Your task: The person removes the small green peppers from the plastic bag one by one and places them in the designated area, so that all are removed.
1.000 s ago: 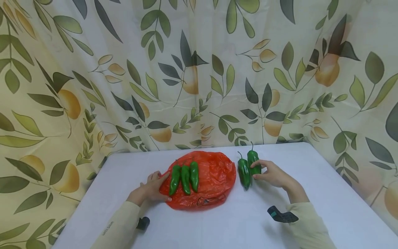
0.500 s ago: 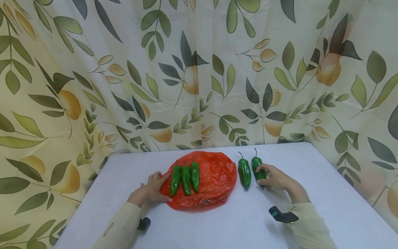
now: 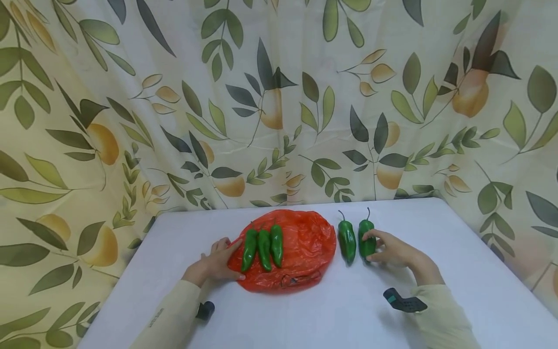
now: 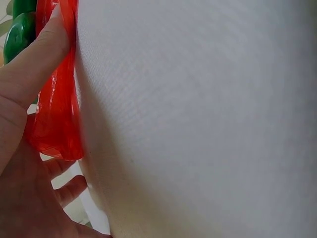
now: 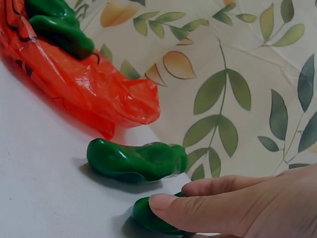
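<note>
Three green chili peppers [image 3: 264, 249] lie side by side on a crumpled red plastic bag [image 3: 305, 247] on the white table. My left hand [image 3: 219, 259] rests at the bag's left edge, thumb and fingers spread; in the left wrist view the thumb [image 4: 37, 64] lies against the red plastic. Right of the bag, one larger green pepper [image 3: 347, 241] lies on the table, stem pointing away. Beside it my right hand [image 3: 394, 249] pinches another green pepper [image 3: 366, 237] between thumb and fingers. In the right wrist view the thumb [image 5: 183, 208] covers part of that pepper.
The white table [image 3: 296, 320] ends at a curtain [image 3: 279, 121] printed with leaves and fruit, hanging behind and on the left. Black wrist devices show at the left sleeve [image 3: 170, 315] and the right sleeve [image 3: 444, 310].
My right hand has drawn its pepper a little nearer and to the right, widening the gap to the neighbouring pepper. The left hand stays at the bag; the view has shifted slightly.
</note>
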Demonstrator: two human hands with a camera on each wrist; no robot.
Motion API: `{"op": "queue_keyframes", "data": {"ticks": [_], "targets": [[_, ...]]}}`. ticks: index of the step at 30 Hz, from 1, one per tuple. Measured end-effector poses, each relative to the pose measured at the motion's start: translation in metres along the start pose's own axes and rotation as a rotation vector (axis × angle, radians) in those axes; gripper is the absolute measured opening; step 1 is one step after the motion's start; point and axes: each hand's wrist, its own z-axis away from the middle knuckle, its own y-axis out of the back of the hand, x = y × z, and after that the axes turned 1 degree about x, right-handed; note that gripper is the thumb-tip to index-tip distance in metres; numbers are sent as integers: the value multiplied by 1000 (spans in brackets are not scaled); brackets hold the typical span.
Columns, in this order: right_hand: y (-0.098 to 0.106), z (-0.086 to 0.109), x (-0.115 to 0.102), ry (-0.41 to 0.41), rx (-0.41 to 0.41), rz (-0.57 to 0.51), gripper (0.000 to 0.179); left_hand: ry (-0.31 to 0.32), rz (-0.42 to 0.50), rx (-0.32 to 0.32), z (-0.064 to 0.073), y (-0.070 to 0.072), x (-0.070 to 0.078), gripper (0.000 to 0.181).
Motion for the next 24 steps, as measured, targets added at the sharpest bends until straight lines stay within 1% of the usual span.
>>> {"op": "queue_keyframes", "data": {"ticks": [4,6,11,13,16,19,24], "targets": [[3,2,0,9,-1,-3,65,-2,5,0,-1,0,1,105],[4,3,-1,21,18,14,65,0,7,0,-1,0,1,105],[5,6,-7,-13,118,62,58,0,4,1,-1,1,1,104],[5,6,-11,-43,162,63,56,-1,3,2,-1,1,2,104],[5,6,-18,-57,218,58,55,-1,8,3,0,2,3,104],[1,5,-26,-32,265,47,53,-3,11,1,2,3,4,104],[-8,4,-40,27,302,20,52,-2,7,-2,2,3,5,104]]}}
